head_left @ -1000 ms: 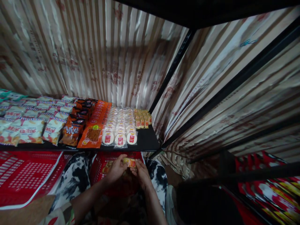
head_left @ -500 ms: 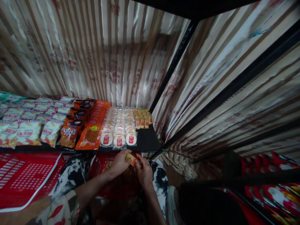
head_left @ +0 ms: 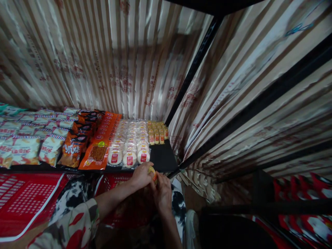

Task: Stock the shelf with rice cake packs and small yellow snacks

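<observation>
The fingers of the left hand [head_left: 141, 175] and of the right hand [head_left: 162, 188] are closed together on one small yellow snack packet [head_left: 153, 174], held between both hands just below the front edge of the black shelf [head_left: 163, 159].

Progress, judged from the layout: the shelf carries full rows of chip bags [head_left: 26, 150], orange snack packs [head_left: 100, 148], and round white cakes [head_left: 129, 152]. A short block of small yellow packets [head_left: 157, 135] occupies only the back right of the shelf. The bare strip in front of that block suggests this row is partly filled, with stock left to place. A red basket [head_left: 116, 183] sits below the hands; its contents cannot be made out.

The held packet is small, yellow-orange with a red mark, largely covered by the fingers; its print is unreadable.
</observation>
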A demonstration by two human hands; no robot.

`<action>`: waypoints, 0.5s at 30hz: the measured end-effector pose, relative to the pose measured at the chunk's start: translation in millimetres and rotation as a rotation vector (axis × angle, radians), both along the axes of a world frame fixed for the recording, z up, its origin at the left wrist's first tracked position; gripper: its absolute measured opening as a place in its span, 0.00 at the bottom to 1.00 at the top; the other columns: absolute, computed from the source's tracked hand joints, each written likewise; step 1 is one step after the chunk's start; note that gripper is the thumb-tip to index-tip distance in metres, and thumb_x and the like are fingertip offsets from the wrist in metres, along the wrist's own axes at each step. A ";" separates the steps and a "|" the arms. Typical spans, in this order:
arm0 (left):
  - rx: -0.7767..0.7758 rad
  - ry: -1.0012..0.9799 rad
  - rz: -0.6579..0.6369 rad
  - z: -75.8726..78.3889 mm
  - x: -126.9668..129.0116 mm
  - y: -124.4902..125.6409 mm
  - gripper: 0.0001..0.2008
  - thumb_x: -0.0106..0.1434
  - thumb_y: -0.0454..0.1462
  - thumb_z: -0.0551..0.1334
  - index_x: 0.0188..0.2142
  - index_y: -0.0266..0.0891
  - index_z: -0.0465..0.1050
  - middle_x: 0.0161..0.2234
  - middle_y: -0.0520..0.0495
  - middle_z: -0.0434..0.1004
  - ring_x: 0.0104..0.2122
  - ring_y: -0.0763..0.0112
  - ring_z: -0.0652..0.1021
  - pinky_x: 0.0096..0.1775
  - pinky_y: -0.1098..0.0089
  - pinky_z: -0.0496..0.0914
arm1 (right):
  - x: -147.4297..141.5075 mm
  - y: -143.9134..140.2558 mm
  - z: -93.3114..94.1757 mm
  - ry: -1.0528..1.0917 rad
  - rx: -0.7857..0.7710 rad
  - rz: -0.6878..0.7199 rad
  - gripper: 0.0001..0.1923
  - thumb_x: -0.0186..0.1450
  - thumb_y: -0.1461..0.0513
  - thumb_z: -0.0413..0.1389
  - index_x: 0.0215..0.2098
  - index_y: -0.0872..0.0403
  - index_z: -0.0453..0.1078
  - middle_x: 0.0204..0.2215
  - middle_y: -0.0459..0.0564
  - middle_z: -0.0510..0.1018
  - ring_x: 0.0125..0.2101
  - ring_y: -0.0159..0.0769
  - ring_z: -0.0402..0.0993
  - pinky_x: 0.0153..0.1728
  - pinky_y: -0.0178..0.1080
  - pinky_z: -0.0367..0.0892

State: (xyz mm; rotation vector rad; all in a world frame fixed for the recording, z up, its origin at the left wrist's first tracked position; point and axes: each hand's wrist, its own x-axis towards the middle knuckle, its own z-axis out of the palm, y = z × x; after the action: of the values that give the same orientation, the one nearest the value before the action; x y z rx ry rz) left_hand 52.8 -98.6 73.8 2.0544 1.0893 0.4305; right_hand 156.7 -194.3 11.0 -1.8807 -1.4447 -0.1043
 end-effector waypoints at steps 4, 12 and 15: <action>0.005 0.021 -0.033 6.1 14.8 3.1 0.22 0.57 0.34 0.55 0.52 0.36 0.68 0.50 0.42 0.73 0.49 0.64 0.74 0.53 0.67 0.65 | 7.7 2.2 2.2 0.074 -0.057 -0.029 0.22 0.67 0.53 0.47 0.53 0.55 0.67 0.46 0.59 0.75 0.46 0.45 0.69 0.48 0.48 0.66; -0.030 -0.031 -0.048 6.7 42.8 10.8 0.24 0.59 0.33 0.55 0.56 0.29 0.63 0.54 0.36 0.69 0.53 0.62 0.71 0.56 0.66 0.63 | 28.5 16.9 -5.6 0.136 -0.040 -0.110 0.23 0.66 0.55 0.46 0.54 0.59 0.66 0.45 0.61 0.75 0.44 0.46 0.70 0.47 0.47 0.66; -0.040 -0.058 -0.035 1.9 52.9 13.9 0.24 0.59 0.31 0.54 0.56 0.27 0.62 0.52 0.35 0.70 0.51 0.62 0.72 0.54 0.65 0.65 | 38.5 26.6 -9.0 0.159 -0.038 -0.147 0.24 0.64 0.56 0.47 0.53 0.62 0.67 0.44 0.62 0.76 0.44 0.47 0.71 0.46 0.47 0.66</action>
State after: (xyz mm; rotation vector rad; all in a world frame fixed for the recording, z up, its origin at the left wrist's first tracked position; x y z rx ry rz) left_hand 105.7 -84.7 75.7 2.0110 1.0185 0.4446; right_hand 195.2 -167.7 2.0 -1.9780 -1.2090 0.0028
